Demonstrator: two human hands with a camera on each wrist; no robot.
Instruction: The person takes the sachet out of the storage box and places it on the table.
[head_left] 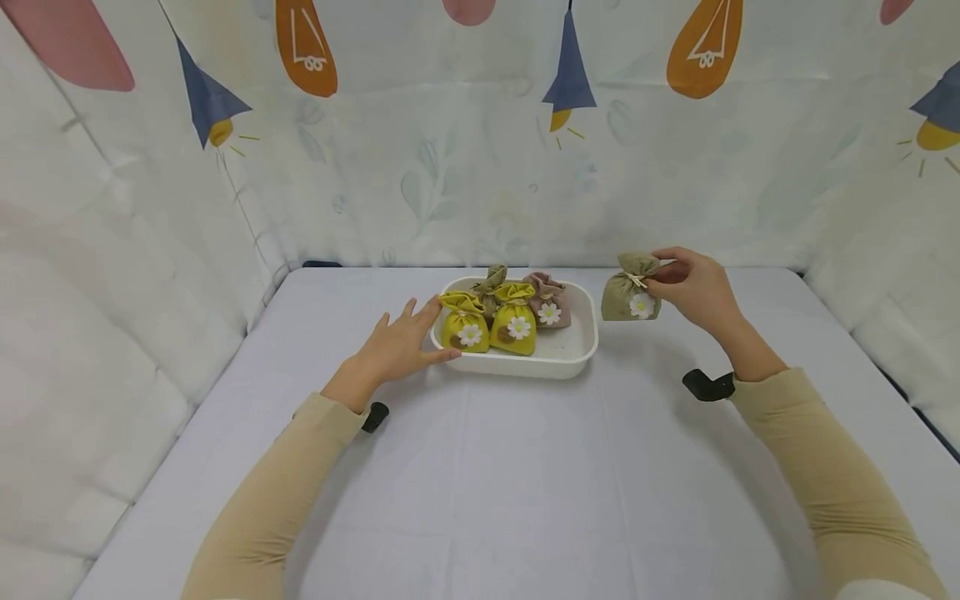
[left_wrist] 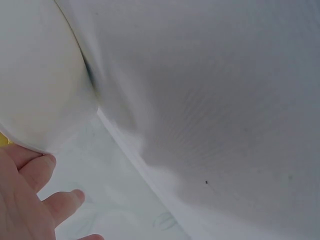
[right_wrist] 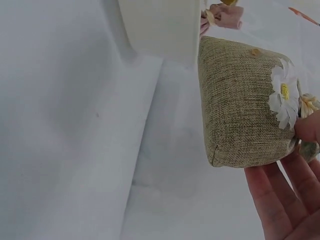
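Observation:
My right hand (head_left: 693,287) pinches a small olive-beige drawstring pouch (head_left: 632,292) by its tied neck, beside the right end of a white tray (head_left: 543,367). A white daisy on the pouch shows large in the right wrist view, its coarse-woven base (right_wrist: 245,105) tipped toward the camera. Spread around the tray's left end, my left hand (head_left: 397,343) has its fingers at the rim and its thumb along the front side. Inside the tray stand two yellow pouches (head_left: 465,323), a dusty-pink pouch (head_left: 551,304) and, behind them, another olive pouch (head_left: 491,287), partly hidden.
A pale cloth covers the table (head_left: 540,467), its far edge meeting a printed fabric curtain (head_left: 480,167). More fabric hangs at both sides. Black straps (head_left: 708,386) are fixed at the wrists, below beige sleeves.

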